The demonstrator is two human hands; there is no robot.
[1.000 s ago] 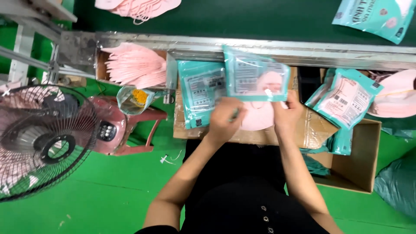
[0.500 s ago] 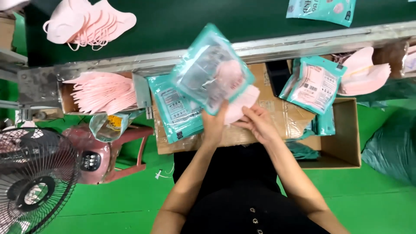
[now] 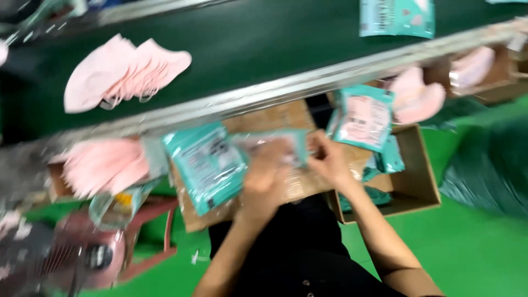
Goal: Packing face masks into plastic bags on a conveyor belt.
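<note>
Left hand [image 3: 264,176]: fingers closed on the teal packet [image 3: 275,146].
Right hand [image 3: 330,162]: fingers pinch the same packet.
Packet pile [image 3: 206,165]: just left of the fingers.

The frame is evenly and brightly lit by diffuse overhead light; no single source is visible. Shadows are soft and weak, the darkest area lying under the metal rail [image 3: 308,82] across the middle. Motion blur covers the whole frame and smears all edges diagonally. Blur is strongest at the lower left, where the fan [image 3: 49,258] loses its outline. The left hand [image 3: 264,176] and right hand [image 3: 330,159] at centre are soft, with fingers barely separable. Print on the teal pouch [image 3: 206,165] is unreadable. The green floor [image 3: 484,242] is saturated without glare.
</note>
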